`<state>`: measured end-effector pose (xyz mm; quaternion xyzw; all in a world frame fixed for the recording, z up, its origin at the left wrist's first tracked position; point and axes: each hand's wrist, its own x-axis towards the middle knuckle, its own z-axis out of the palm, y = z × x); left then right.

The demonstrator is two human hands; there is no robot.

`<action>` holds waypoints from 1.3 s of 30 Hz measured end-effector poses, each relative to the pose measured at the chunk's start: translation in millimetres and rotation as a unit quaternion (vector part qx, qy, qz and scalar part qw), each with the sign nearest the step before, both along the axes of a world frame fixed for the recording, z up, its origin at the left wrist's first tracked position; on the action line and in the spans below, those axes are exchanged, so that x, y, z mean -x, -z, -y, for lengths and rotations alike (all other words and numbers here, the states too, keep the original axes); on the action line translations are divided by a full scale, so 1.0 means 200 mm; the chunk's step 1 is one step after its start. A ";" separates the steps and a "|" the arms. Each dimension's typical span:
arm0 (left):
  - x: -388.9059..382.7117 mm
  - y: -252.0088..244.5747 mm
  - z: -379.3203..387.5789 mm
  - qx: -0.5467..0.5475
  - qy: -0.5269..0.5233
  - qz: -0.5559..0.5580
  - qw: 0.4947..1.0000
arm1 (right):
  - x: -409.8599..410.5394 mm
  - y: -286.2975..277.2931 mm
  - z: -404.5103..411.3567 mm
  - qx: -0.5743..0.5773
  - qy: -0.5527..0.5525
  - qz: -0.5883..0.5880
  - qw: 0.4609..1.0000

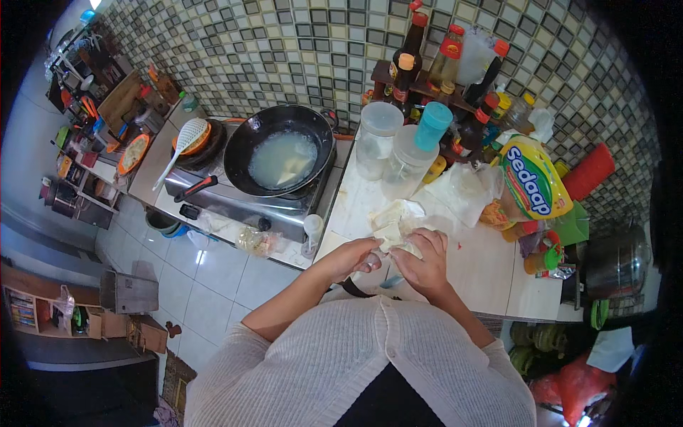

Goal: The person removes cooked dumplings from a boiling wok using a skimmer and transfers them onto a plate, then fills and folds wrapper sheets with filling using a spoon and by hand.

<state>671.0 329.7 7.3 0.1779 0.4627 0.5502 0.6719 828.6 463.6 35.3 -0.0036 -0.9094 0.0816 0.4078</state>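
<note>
Over the counter's front part, my left hand [355,258] pinches the near left edge of a pale cream-coloured, soft-looking piece [391,234]. The fingers of my right hand [424,261] close on its right side. What the piece is made of cannot be told. Just behind it lies a crumpled whitish wrapper [394,210] with pale bits on it. To the left, a black wok [240,165] stands on a gas stove [211,205]. Cloudy liquid [275,157] and pale chunks [295,168] are in the wok.
Two clear plastic jars [373,155] and a turquoise-lidded container [433,125] stand behind my hands. Sauce bottles [411,42] line the tiled wall. A Sedaap noodle pack [533,179] sits at right. A white slotted ladle [189,136] rests left of the wok, whose handle [197,188] points forward-left.
</note>
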 end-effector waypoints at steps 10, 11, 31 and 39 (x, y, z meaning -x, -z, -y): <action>0.01 -0.10 0.06 -0.045 -0.041 0.047 0.997 | 0.01 -0.03 0.01 0.174 -0.047 0.040 0.983; 0.01 -0.09 0.07 -0.042 -0.038 0.031 0.998 | 0.02 -0.04 0.03 0.224 -0.046 0.043 0.972; 0.44 0.08 0.81 -0.039 0.010 -0.097 0.994 | 0.48 0.05 0.77 0.507 -0.044 0.127 0.851; 0.59 0.12 1.27 -0.074 0.026 -0.233 0.969 | 0.72 0.16 1.26 0.392 -0.021 0.089 0.915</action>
